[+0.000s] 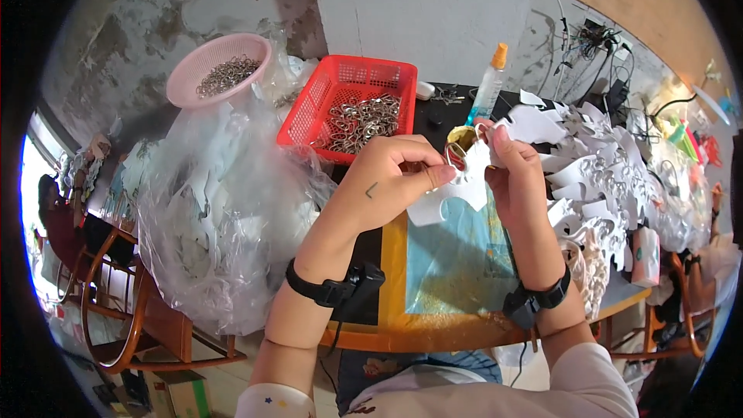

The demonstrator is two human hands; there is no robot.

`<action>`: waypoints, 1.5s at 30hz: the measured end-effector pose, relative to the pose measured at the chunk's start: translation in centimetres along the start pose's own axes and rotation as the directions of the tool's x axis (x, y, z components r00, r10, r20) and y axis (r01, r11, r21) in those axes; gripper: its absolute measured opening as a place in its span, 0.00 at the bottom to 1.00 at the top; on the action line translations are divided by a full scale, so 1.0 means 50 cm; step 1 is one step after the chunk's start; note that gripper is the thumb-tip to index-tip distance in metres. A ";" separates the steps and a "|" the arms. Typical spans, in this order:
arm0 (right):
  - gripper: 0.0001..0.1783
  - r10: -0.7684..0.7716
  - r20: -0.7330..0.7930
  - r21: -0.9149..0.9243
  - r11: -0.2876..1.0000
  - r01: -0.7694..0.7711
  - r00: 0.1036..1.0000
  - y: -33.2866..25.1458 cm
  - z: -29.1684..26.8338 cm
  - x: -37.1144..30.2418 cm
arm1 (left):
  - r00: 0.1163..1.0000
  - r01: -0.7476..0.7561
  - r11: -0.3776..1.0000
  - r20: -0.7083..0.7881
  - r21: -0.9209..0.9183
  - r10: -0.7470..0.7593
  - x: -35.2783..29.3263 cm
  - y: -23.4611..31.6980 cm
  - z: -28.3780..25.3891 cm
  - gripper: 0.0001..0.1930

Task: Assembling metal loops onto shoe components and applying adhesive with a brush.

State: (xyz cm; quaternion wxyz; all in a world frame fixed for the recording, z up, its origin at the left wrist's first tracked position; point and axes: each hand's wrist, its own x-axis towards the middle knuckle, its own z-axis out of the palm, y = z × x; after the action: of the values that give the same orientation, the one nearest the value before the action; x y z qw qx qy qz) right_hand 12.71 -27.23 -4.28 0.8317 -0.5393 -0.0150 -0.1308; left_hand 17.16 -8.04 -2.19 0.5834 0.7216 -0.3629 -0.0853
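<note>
Above the blue mat [441, 271], both hands are raised close together around a white flat cut-out piece [468, 190] with curved edges. My left hand [391, 184] is closed, thumb and forefinger pinching a small metal ring or clasp [453, 156] at the top of the piece. Opposite it, my right hand [515, 170] is closed on the white piece's upper part, by a small loop. Exactly how the metal and the white piece join is hidden by the fingers. A yellow tape roll [463, 136] stands just behind the hands.
A red plastic basket [300, 112] of metal clasps stands behind my left hand, with a pink colander [179, 81] of similar parts farther left. A large clear plastic bag [209, 217] bulges at left. White cut-outs [592, 162] pile up at right. An orange-capped bottle [487, 93] stands behind.
</note>
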 end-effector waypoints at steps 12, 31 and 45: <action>0.36 0.126 0.070 -0.043 0.991 -0.123 0.990 0.012 -0.013 0.011 | 0.978 0.202 0.960 -0.020 -0.194 -0.209 0.005 0.001 0.002 0.09; 0.28 -0.073 0.059 -0.145 0.986 0.081 0.996 -0.018 0.004 -0.023 | 0.990 0.138 0.921 0.063 -0.364 -0.124 -0.003 0.003 0.038 0.10; 0.30 0.138 0.090 -0.955 -0.268 0.124 0.986 -0.060 -0.207 -0.257 | 0.771 0.236 0.952 0.559 0.195 -0.306 -0.173 -0.081 0.073 0.18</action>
State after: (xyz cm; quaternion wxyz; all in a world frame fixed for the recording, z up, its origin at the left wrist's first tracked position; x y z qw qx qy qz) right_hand -1.59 -35.13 -8.06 0.0687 -0.9964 0.0296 -0.0410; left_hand 10.65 -5.25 -9.55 0.3833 0.7372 -0.4202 -0.3647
